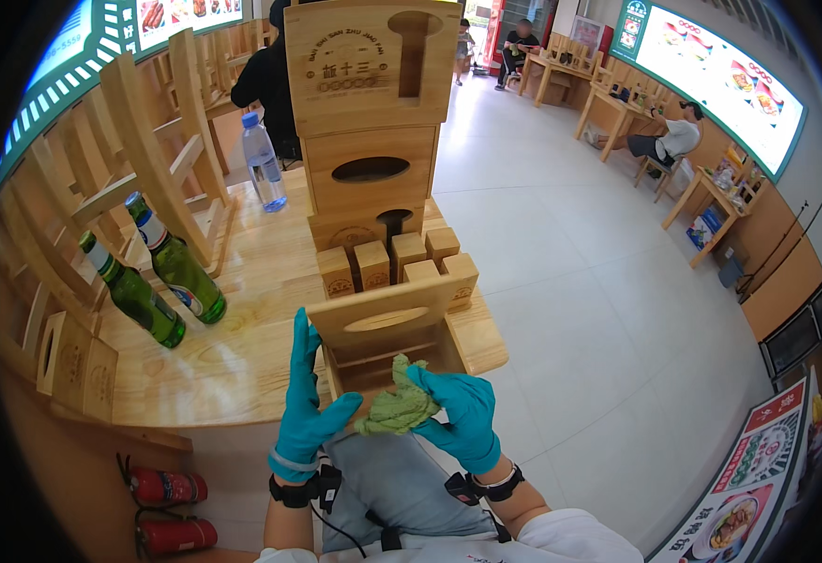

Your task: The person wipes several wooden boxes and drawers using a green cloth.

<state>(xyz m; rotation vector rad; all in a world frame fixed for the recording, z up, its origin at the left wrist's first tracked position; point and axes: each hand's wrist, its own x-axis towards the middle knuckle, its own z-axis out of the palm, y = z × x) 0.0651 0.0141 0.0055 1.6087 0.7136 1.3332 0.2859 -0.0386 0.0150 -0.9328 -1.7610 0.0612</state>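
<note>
Our right hand point(460, 418) pinches a green cloth point(397, 405), our left hand point(309, 413) is spread open beside the wooden box point(387, 349), which lopsided pressure could tip over the near edge of the table point(233, 375).

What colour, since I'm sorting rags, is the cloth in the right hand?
The cloth is yellowish green, best seen in the head view.

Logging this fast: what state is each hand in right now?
Left hand: open, against the wooden box's left side.
Right hand: closed, holding the green cloth.
</note>
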